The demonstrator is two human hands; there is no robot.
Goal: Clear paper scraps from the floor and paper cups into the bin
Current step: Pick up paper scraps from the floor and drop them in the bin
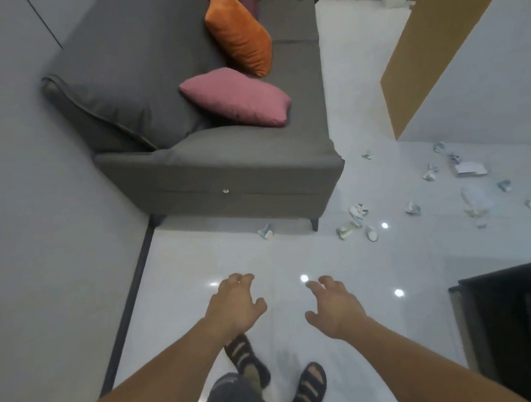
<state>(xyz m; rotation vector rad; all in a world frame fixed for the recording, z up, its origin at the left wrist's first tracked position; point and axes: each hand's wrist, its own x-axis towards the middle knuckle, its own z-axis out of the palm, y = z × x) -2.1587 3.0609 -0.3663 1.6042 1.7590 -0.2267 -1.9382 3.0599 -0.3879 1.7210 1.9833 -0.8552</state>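
Note:
Several crumpled paper cups and paper scraps lie scattered on the glossy white floor at the right, among them a cup [266, 231] by the sofa's front leg, a cup [345, 230] further right and a flat white paper piece [470, 168]. A black bin [523, 331] stands at the lower right, partly cut off by the frame. My left hand [235, 304] and my right hand [332, 304] reach forward over bare floor with fingers loosely spread. Both hold nothing and are well short of the scraps.
A grey sofa [222, 172] with a pink cushion [238, 98] and an orange cushion [238, 31] fills the middle. A grey wall runs along the left. A brown-edged panel [431, 48] stands at the upper right. My feet in dark sandals [305, 391] are below.

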